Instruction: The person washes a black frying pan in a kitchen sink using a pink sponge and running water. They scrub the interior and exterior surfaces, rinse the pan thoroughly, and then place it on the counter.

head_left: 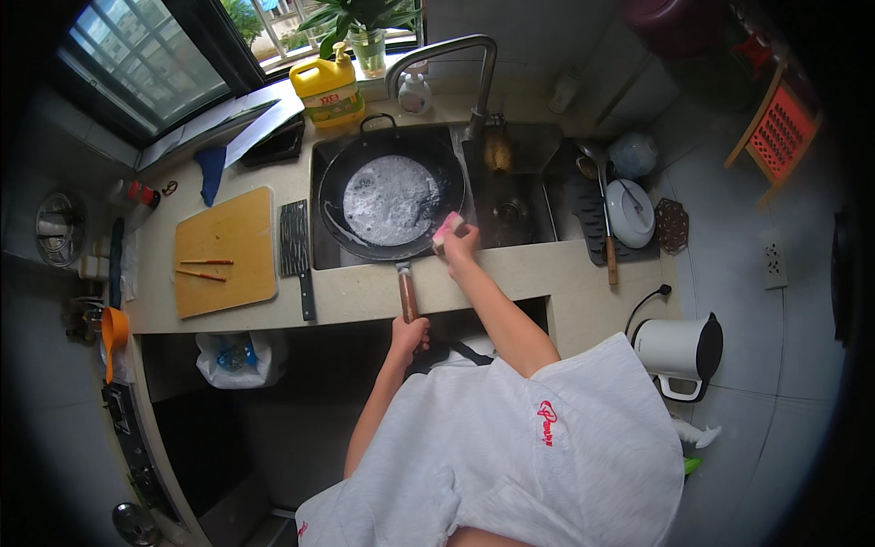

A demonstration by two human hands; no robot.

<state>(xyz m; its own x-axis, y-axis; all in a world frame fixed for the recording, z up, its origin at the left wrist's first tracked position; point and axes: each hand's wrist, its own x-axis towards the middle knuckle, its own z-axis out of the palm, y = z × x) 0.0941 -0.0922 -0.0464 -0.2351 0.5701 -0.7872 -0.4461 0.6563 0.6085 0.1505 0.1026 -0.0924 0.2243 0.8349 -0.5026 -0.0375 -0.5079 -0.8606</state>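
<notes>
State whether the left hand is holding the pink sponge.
No: the right hand holds the pink sponge, while the left hand grips the wok's brown handle.

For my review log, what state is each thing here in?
Wok: on the left side of the sink, whitish suds inside
Wok handle: gripped by the left hand
Sponge: held in the right hand, at the wok's rim
Faucet: no stream visible
Cutting board: flat on the counter
Two sticks: lying apart on the board
Cleaver: lying flat beside the board
Yellow jug: upright
</notes>
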